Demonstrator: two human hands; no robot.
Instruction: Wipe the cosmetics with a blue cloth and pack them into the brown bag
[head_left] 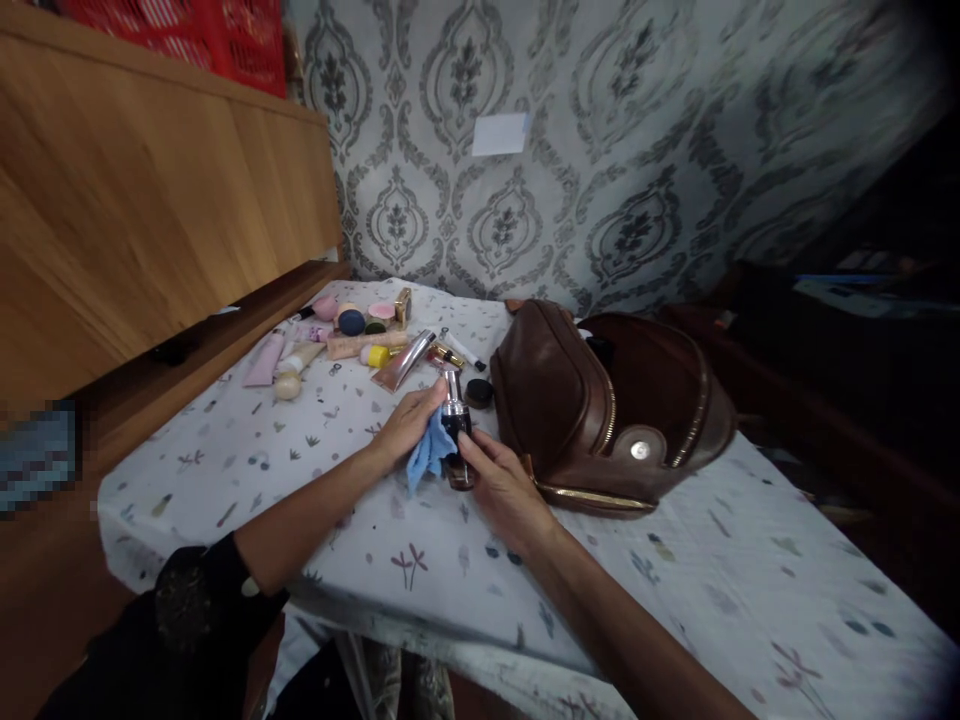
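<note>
Above the surface (675,570), a bottle (453,432) is gripped by the right hand (511,492), a cloth (429,458) by the left hand (405,428); the right is crowded by a brown bag (551,385), the far left by cosmetics (405,362).

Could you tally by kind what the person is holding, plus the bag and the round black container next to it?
Dark bottle with a silver top: 1
Blue cloth: 1
Brown zippered bag: 1
Round black container: 1
Total: 4
</note>
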